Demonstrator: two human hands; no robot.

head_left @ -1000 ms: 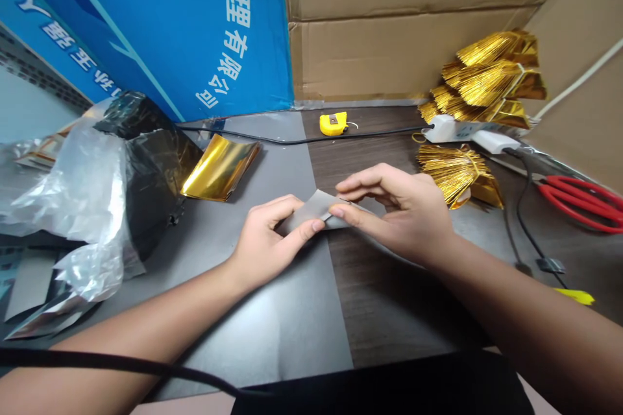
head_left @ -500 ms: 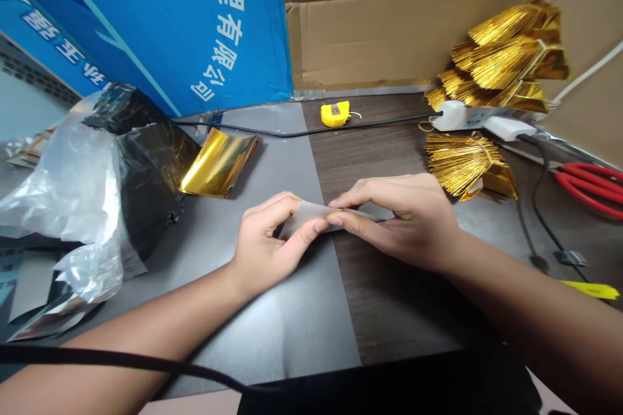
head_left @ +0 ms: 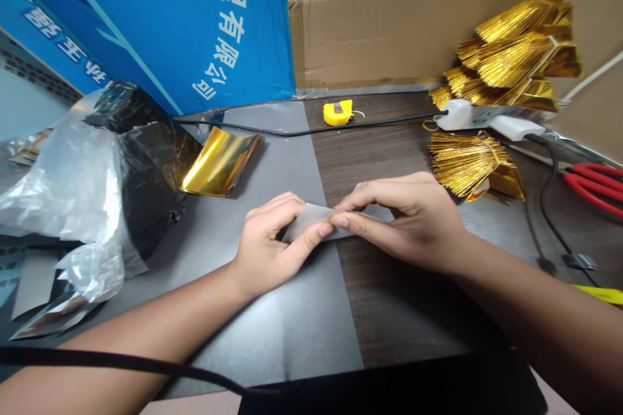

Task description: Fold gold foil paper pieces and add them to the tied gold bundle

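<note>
Between my two hands, low over the middle of the table, is a small pale grey sheet (head_left: 315, 214), its surface creased and bent. My left hand (head_left: 272, 243) pinches the sheet's left part, thumb on the near side. My right hand (head_left: 409, 220) grips its right part between thumb and fingers, the thumb tips nearly meeting. Much of the sheet is hidden by the fingers. Beyond my left hand lies a stack of gold foil sheets (head_left: 219, 162). Past my right hand sits a tied, fanned bundle of pleated gold foil (head_left: 462, 159).
More gold bundles (head_left: 520, 52) are piled at the back right by a white power strip (head_left: 479, 117). Red-handled scissors (head_left: 596, 188) lie far right. A yellow tape measure (head_left: 337, 113) sits near the cardboard wall (head_left: 379, 32). A black and clear plastic bag (head_left: 150, 162) stands left.
The view has shifted slightly. Both hands stay on the sheet in nearly the same place; the sheet's near edge shows a little more below the thumbs.
</note>
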